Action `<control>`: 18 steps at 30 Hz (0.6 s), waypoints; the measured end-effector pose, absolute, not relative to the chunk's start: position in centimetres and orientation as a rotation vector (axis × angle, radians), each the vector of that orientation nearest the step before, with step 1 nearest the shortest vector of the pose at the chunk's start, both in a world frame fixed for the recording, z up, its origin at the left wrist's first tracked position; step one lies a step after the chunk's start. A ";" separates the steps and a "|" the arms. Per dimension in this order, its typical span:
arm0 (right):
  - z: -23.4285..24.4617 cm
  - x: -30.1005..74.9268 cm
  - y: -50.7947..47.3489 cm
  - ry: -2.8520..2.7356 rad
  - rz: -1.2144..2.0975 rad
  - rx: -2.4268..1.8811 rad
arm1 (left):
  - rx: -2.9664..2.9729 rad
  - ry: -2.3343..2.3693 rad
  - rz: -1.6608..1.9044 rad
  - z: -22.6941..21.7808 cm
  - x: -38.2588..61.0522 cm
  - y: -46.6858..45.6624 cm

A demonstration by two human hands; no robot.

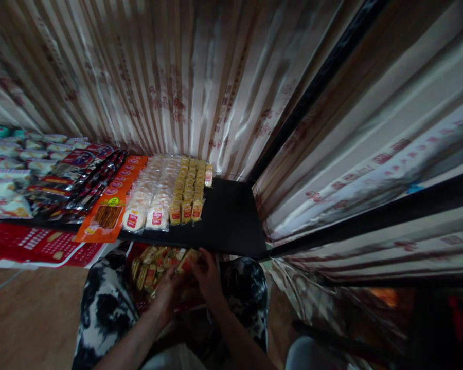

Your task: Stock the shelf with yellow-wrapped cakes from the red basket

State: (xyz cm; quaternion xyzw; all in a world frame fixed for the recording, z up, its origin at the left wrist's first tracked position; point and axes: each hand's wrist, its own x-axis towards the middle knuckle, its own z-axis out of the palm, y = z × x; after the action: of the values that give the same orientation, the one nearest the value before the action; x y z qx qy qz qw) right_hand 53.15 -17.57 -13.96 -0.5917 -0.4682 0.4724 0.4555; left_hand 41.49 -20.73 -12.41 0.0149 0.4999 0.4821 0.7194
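Both my hands are over a red basket [141, 307] between my knees, filled with small yellow packets of crackers [150, 272]. A cracker packet [188, 261] is gripped between my left hand [168, 288] and my right hand [207, 276], just above the others. The fingers are dim and partly blurred. Beyond the basket, rows of yellow cracker packets [187, 190] stand on a black shelf [231, 216]. To their left are rows of white round biscuit packets [144, 198].
Further left on the shelf lie an orange snack bag [110, 205], dark snack packs [77, 174] and white packets [7, 180]. A red crate [34, 244] stands below the shelf. Pleated curtains [158, 77] hang behind it, and a dark metal post [312, 87] rises at its right end.
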 end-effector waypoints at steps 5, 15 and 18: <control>-11.8 54.3 -16.7 -1.052 1.099 -1.464 | 0.171 0.992 1.106 -11.1 44.3 -18.0; -9.7 58.8 -8.0 -1.046 0.940 -1.375 | 0.315 1.193 1.192 -7.4 49.7 -11.3; -10.4 59.4 -4.2 -1.094 0.861 -1.392 | 0.279 1.307 1.182 -7.1 51.0 -9.4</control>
State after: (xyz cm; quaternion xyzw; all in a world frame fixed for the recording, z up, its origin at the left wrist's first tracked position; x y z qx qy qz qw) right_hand 59.36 -4.19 -10.40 -0.5888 -0.4627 0.3644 0.5535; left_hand 51.01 -9.43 -7.11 0.1217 0.5701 0.5158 0.6277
